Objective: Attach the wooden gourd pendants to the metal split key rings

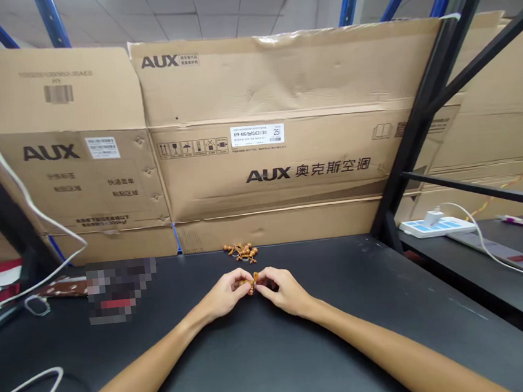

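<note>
My left hand is closed, thumb and fingers pinching a small string of glossy brown beads. Facing it, my right hand also pinches, and a small orange-brown piece shows at its fingertips. The two hands nearly meet just above the black table. Whether the piece at the right fingertips is joined to the bead string is too small to tell. Right behind the hands lies a little pile of similar brown beaded pieces, with some thin pale rings or loops among them.
Cardboard panels stand along the back of the black table. At left lie a white cable, a dark brown case and a blurred-out item. A power strip and a phone-like slab rest beyond the black frame at right.
</note>
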### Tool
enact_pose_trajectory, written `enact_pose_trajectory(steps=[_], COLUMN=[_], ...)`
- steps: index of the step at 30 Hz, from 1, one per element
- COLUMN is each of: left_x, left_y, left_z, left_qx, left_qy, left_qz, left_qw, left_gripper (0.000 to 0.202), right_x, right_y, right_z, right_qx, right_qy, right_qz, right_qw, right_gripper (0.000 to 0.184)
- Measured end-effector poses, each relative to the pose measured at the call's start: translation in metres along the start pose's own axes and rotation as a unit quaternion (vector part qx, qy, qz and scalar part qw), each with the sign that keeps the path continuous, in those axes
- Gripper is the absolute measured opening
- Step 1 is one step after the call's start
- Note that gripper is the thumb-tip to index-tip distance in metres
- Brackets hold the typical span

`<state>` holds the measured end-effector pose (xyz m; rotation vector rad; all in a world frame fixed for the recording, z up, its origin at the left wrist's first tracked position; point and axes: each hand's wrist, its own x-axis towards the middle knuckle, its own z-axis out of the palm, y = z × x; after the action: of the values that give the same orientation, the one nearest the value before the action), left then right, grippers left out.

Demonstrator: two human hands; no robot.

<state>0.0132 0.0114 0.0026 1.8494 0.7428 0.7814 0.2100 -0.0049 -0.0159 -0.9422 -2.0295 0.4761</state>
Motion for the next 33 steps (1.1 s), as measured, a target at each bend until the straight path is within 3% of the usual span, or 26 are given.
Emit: enact_pose_trajectory(steps=[8, 23, 33], left_x=[0.0011, 0.0002, 0.0012], left_y=[-0.0051, 0.0009, -0.0033], left_z=[-0.0033, -0.0023, -0.0026], left_qx=[0.018, 0.012, 0.026], left_qy=[-0.021, -0.024, -0.030], left_qz=[0.008, 0.014, 0.003], left_qw=[1.000, 1.000, 0.999], left_gripper=[0.028, 0.026, 0.025], right_x=[-0.0009, -0.0008, -0.0036], right_y=[0.0013, 0.0066, 0.0036], right_z=[0.0004, 0.0018, 0.0065], right_qx=[-0.047, -0.060, -0.190], right_qy=[0.000, -0.002, -0.010], right_qz=[-0.054, -0.053, -0.091], right_qw=[0.997, 0.997, 0.978], right_gripper=[0.010, 0.009, 0.006])
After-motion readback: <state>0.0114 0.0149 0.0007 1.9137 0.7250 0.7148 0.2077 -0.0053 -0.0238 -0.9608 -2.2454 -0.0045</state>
